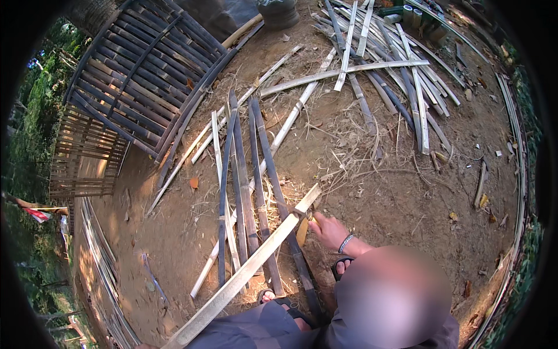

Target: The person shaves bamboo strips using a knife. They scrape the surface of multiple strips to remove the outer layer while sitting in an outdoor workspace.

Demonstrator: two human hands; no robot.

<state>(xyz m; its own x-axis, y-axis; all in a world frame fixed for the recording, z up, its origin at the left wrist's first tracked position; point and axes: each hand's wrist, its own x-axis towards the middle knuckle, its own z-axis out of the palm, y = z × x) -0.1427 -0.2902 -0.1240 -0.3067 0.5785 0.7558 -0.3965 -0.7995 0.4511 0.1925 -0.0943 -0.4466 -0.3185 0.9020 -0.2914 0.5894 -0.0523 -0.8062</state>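
A long pale split bamboo strip [250, 269] slants from the lower edge up toward the middle, with a notch or break near its far end. My right hand [330, 230], with a bracelet at the wrist, is closed around the yellowish handle of a knife [312, 221]. Its blade, mostly hidden, meets the strip close to that notch. Only a sliver of my left hand [145, 346] shows at the bottom edge, beside the near end of the strip; its fingers are out of sight. Under the strip, several dark bamboo strips [246, 203] lie side by side on the ground.
A heap of split bamboo [401, 75] lies at the far right, near cut bamboo tubes [412, 16]. A slatted bamboo bench [145, 64] stands far left. Shavings [354, 145] litter the dirt. My sandalled feet [268, 296] are below the strip. Long thin strips [99, 250] lie left.
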